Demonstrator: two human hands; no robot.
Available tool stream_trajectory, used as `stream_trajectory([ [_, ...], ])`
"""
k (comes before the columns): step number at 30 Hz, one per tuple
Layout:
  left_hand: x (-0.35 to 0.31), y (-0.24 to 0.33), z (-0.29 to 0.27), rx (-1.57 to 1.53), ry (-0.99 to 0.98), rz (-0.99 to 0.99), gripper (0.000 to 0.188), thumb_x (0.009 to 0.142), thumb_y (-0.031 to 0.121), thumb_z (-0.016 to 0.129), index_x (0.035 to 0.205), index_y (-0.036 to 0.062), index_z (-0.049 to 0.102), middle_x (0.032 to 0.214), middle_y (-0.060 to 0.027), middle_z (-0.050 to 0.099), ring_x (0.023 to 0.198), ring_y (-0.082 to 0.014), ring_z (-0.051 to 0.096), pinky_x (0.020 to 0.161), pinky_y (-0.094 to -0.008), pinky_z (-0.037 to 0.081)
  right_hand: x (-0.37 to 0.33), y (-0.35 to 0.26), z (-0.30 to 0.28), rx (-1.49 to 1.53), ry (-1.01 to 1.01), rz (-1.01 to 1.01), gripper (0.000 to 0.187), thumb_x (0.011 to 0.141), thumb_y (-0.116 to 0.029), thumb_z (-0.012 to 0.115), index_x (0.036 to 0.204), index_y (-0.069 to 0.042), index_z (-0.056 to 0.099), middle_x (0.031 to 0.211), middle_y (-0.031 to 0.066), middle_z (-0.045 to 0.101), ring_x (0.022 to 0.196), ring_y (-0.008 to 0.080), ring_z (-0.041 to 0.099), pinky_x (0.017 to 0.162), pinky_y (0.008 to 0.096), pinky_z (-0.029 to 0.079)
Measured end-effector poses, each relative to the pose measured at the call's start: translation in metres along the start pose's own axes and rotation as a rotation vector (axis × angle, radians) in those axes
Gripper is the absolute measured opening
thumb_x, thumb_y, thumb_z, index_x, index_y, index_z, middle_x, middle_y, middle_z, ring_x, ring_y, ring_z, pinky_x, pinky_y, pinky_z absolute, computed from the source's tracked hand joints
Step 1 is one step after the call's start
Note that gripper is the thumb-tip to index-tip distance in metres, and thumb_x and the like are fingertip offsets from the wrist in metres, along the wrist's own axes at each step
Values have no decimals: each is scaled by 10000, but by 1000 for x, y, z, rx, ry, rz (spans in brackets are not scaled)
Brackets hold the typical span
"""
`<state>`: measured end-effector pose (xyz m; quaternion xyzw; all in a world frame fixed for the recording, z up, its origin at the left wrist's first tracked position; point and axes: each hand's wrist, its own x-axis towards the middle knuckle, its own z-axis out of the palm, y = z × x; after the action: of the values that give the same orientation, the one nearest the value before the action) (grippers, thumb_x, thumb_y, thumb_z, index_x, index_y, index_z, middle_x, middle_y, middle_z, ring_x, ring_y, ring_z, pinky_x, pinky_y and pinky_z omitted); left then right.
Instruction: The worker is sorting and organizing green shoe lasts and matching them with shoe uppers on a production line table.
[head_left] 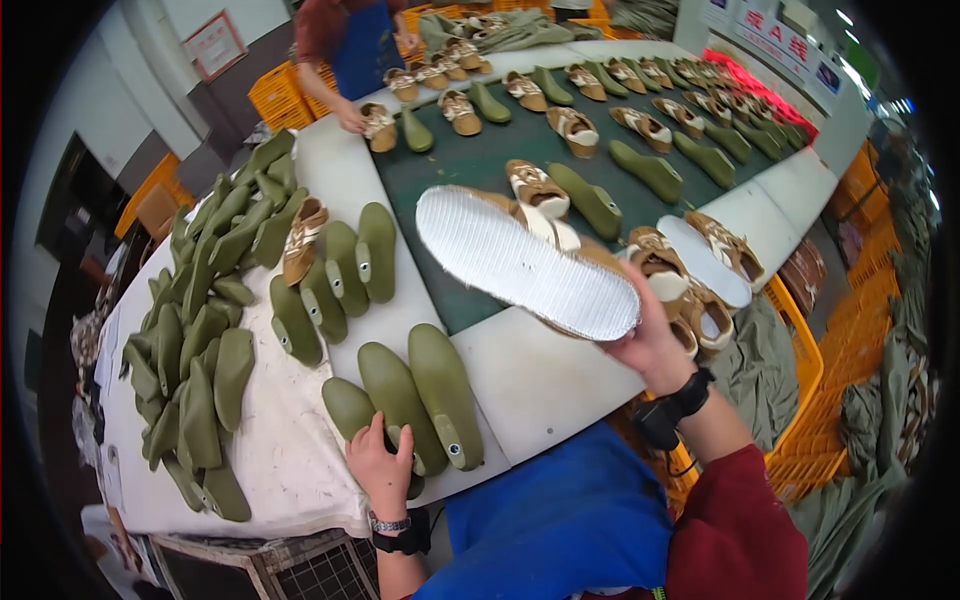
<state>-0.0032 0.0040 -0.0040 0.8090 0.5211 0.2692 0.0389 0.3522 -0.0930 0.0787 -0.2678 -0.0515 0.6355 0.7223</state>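
Our right grip [652,342] squeezes the long brown, silver-soled shoe [530,265] at one o'clock. Our left grip [380,465], fingers apart, touches a plastic-looking green foot shape [395,390] at seven. Let's hold the shoe snugly.

A white sign [772,42] at the back right, past the desk [545,400], has big writing over smaller writing. A red-edged paper [214,45] on the left wall [265,15] has writing too blurry to read.

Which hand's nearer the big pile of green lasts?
Left. Your left hand is right of the pile, at separate lasts; your right hand is farther right, holding a shoe.
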Motion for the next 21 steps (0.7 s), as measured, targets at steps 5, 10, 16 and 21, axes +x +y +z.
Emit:
stream_trajectory([
  [5,0,3,-2,2,-31,-20,432,743,305,689,1066,25,624,914,-174,628,935,-320,567,899,-457,378,41,-54,91,-823,-103,-319,333,928,-387,508,965,-72,611,720,-14,600,449,33,469,407,157,368],
  [10,2,2,-2,-17,-76,-63,461,741,341,689,1088,47,615,935,-146,627,988,-303,558,963,-500,337,122,-86,180,-1214,-133,-481,364,885,-425,557,963,-74,614,764,-4,611,504,50,507,465,161,416],
  [16,4,2,-1,8,-36,-24,450,714,314,707,1055,32,627,907,-168,618,935,-318,564,909,-448,370,265,-32,135,-1502,-217,-396,359,818,-388,655,911,-43,620,719,54,623,505,112,593,456,264,488],
  [21,1,0,-3,2,-49,-40,466,695,342,719,1045,48,631,899,-139,619,942,-305,562,943,-508,345,315,52,59,-2058,46,-499,300,804,-308,616,958,-56,662,932,166,665,876,319,637,784,399,505],
])
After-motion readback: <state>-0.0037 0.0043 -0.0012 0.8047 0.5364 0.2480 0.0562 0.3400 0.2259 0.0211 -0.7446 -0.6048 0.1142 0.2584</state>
